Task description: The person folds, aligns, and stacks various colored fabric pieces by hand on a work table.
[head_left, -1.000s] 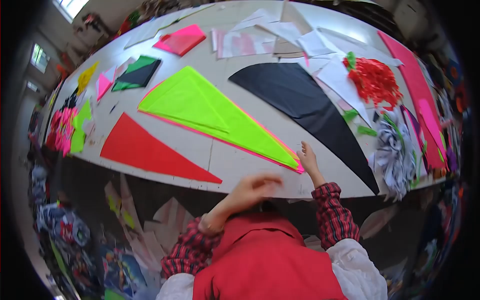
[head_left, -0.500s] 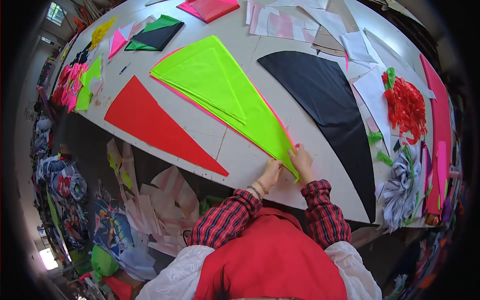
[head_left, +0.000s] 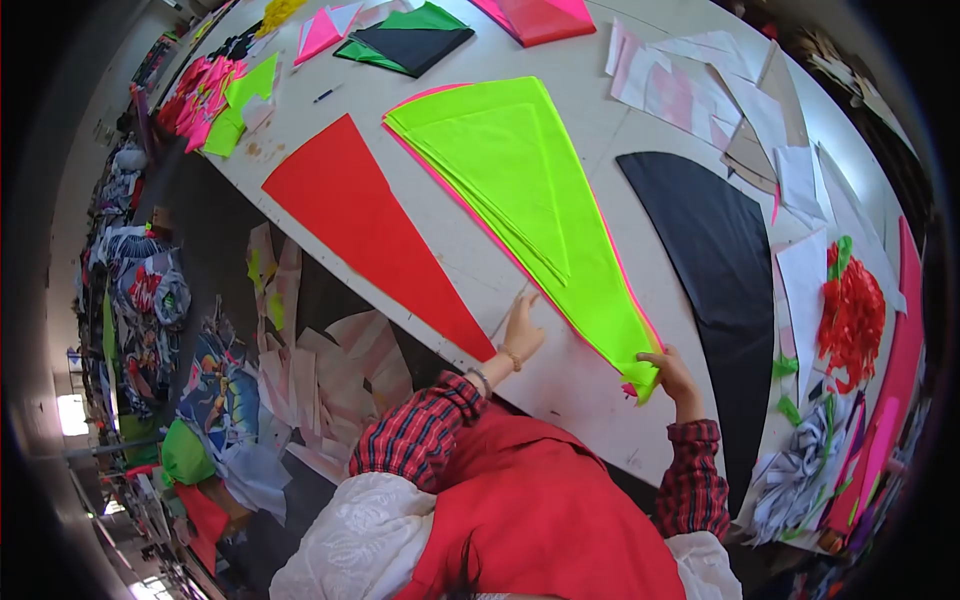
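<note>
A neon yellow-green fabric wedge [head_left: 500, 150] lies over a pink layer [head_left: 640, 305] that shows along its edges. At the wedge's narrow lower end, my right hand [head_left: 675, 378] pinches the yellow-green tip, which is bunched and turned back, with a bit of pink under it. My left hand [head_left: 523, 332] is beside the wedge's left edge, fingers apart and holding nothing visible. To its left lies a flat red wedge [head_left: 365, 220]. A black wedge [head_left: 715, 270] lies to the right of my right hand.
The pale table [head_left: 590, 425] also bears white and pink paper pieces [head_left: 675, 90], a red shredded heap [head_left: 852, 320], grey-white scraps [head_left: 800, 470], a folded black and green piece [head_left: 410, 50] and a pen [head_left: 326, 95]. Cut scraps [head_left: 345, 370] lie below the table's front edge.
The camera view has turned. My left hand has let go of the wedge's tip and moved left of it, its fingers now apart. My right hand stays at the tip, which is now turned back.
</note>
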A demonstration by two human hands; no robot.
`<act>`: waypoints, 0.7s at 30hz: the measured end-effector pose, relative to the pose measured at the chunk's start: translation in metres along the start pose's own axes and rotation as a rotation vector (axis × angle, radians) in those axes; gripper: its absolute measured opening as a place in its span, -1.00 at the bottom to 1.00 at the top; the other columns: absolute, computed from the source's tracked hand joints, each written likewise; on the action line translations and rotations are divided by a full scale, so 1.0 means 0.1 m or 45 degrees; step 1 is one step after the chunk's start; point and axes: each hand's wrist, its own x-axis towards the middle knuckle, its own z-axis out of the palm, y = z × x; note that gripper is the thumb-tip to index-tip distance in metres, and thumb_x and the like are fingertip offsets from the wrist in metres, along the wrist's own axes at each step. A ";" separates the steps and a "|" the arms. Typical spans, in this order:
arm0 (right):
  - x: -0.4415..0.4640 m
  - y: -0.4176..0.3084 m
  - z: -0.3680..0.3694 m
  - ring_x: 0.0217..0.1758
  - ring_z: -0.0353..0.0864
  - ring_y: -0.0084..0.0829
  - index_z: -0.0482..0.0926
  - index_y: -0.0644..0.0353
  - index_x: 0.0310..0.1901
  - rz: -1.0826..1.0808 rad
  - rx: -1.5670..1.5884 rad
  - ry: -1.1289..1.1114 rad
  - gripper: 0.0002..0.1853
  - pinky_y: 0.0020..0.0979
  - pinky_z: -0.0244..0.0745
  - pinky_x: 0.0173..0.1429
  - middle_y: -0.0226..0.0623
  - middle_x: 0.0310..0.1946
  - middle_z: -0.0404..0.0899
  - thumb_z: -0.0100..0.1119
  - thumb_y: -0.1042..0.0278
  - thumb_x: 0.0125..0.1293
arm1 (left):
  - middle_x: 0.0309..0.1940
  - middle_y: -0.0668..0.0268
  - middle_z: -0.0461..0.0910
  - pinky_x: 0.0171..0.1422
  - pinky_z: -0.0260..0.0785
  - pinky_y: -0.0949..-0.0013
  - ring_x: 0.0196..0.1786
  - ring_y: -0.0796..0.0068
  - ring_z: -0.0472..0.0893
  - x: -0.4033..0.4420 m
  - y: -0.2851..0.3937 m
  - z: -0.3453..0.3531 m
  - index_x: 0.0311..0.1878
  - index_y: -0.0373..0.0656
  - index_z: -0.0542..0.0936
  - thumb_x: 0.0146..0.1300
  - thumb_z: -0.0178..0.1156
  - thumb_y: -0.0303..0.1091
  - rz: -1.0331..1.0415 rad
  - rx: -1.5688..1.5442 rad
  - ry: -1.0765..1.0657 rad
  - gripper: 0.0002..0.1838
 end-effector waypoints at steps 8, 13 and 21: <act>0.12 -2.58 1.67 -0.13 0.47 -0.44 0.45 0.31 -0.03 -1.325 -0.101 -0.284 -0.69 -0.54 0.41 -0.04 -0.15 -0.09 0.42 0.10 0.50 0.16 | 0.13 0.10 0.37 0.11 0.33 0.34 0.14 0.23 0.38 1.30 0.48 -0.79 0.20 -0.19 0.29 -0.16 0.35 -0.32 1.017 0.520 -0.014 -0.24; 0.99 -4.03 2.92 -0.14 0.53 -0.38 0.47 0.20 0.00 -0.660 0.489 -0.561 -0.51 -0.39 0.39 -0.01 -0.25 -0.19 0.55 0.02 -0.09 0.28 | -0.14 0.10 0.55 0.01 0.38 0.36 -0.12 0.21 0.55 1.78 0.64 -1.05 0.04 -0.31 0.44 -0.08 0.34 -0.19 0.225 -0.133 -0.021 -0.40; 3.10 -1.56 2.33 -0.41 0.39 -0.54 0.50 0.15 -0.17 -0.487 0.424 1.153 -0.75 -0.54 0.29 -0.38 -0.38 -0.41 0.45 0.12 0.22 0.17 | -0.56 0.26 0.58 -0.42 0.39 0.39 -0.56 0.40 0.50 2.42 0.12 -1.06 -0.37 -0.36 0.58 0.01 0.29 -0.31 -0.509 -0.238 0.118 -0.75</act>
